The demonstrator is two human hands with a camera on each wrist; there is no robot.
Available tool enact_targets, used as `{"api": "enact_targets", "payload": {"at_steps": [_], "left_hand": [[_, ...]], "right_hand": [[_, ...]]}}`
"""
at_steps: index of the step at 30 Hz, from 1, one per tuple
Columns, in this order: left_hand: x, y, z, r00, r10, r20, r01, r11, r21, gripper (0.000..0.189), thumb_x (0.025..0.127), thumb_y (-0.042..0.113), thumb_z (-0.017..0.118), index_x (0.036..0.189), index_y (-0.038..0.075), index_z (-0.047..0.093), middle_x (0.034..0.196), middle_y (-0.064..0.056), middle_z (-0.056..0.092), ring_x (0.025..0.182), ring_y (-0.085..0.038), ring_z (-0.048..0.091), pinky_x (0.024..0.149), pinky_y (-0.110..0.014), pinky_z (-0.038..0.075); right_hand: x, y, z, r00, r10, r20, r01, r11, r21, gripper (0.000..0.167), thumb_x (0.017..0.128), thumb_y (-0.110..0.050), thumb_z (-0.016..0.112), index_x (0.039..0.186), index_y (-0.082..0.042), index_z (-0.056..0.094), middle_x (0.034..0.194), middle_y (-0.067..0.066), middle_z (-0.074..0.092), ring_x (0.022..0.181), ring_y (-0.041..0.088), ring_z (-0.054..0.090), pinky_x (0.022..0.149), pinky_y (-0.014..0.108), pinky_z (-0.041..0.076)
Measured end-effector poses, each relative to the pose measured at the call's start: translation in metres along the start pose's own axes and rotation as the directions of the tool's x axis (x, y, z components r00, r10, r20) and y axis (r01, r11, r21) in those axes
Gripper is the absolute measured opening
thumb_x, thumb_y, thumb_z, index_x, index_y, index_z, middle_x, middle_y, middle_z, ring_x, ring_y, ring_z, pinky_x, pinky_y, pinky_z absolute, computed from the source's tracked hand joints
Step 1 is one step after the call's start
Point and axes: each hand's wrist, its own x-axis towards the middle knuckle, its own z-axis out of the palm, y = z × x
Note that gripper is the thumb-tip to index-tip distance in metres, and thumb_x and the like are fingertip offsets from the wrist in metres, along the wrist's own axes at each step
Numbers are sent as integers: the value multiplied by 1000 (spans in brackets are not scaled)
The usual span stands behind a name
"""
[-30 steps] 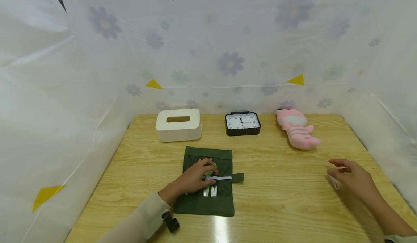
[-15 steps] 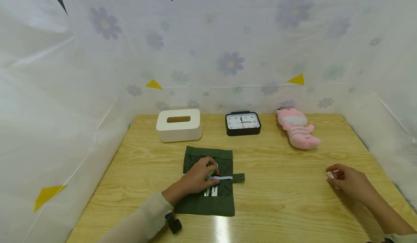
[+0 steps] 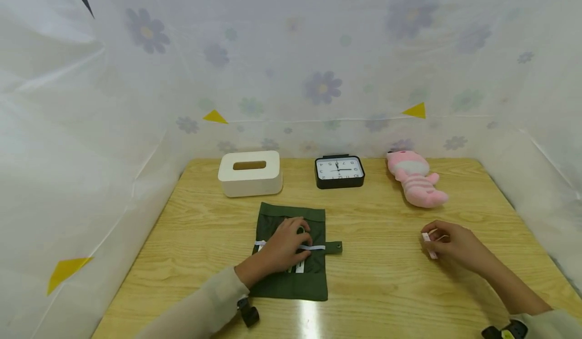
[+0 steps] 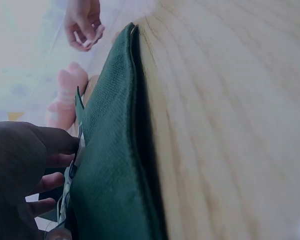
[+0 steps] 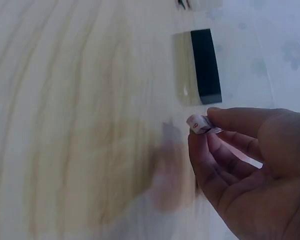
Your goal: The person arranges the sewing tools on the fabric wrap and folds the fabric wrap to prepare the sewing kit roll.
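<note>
A dark green fabric tool roll [image 3: 291, 288] lies unrolled on the table, with a white elastic band [image 3: 313, 247] across its middle. My left hand [image 3: 284, 245] rests over the band with its fingers loosely bent, covering most of the slim tools tucked there. One pale, flat tool [image 3: 300, 267] shows below the palm. In the left wrist view the fingertips [image 4: 52, 182] are right at the band and tools. Off to the right, my right hand [image 3: 459, 245] pinches a small white-and-pink block [image 5: 199, 124] between thumb and fingers, above the table.
Along the back of the table [image 3: 377, 278] stand a white tissue box [image 3: 250, 182], a black-framed clock [image 3: 339, 171] and a pink striped plush toy [image 3: 416, 182]. Floral white sheeting [image 3: 291, 66] encloses the back and sides. The roll's snap strap [image 3: 334, 248] points right.
My right hand closes on the small block near the right side and carries it left toward the tool roll. My left hand shifts slightly right over the band.
</note>
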Motion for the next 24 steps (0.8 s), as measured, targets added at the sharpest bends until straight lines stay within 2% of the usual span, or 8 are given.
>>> {"api": "enact_targets", "payload": {"at_steps": [3,6,14,18,20,24], "left_hand": [[3,2,0,1000,4,-3,-4,1000,23,10,99,34,72,101,24,71,133,0,54,144,-29,40,119,-56,31],[6,4,-1,1000,16,-4,-15,999,50,10,98,33,73,97,24,70,131,0,55,138,-26,45,119,-50,34],[10,7,-2,1000,-3,20,3,999,33,11,98,29,73,92,23,65,130,1,56,125,-20,52,107,-43,45],[10,7,-3,1000,0,21,0,1000,22,13,98,27,74,92,23,64,129,0,56,122,-20,54,105,-44,47],[9,7,-2,1000,4,19,-4,1000,19,13,98,27,74,92,22,64,129,-1,57,121,-20,54,104,-44,47],[8,7,-2,1000,11,15,-11,1000,11,12,98,26,73,92,21,64,129,-2,58,119,-21,56,103,-44,48]], "right_hand": [[7,-11,3,999,-10,37,5,991,131,35,100,-20,70,127,2,63,105,14,65,87,14,68,68,34,60],[15,-21,6,996,-38,76,19,970,243,41,101,-20,69,132,6,59,109,20,64,89,14,69,72,38,62],[34,-45,18,979,-182,94,127,900,417,47,104,-14,63,140,12,49,121,33,64,101,20,72,80,43,62],[46,-54,28,962,-241,126,150,856,495,45,106,-12,59,144,7,46,126,31,61,104,24,71,85,46,60],[53,-57,34,956,-254,146,140,834,535,41,106,-12,59,143,2,49,129,30,60,105,24,71,87,46,60],[67,-62,49,948,-266,173,98,764,638,33,106,-10,59,138,-1,56,131,29,58,107,23,71,91,45,58]]}}
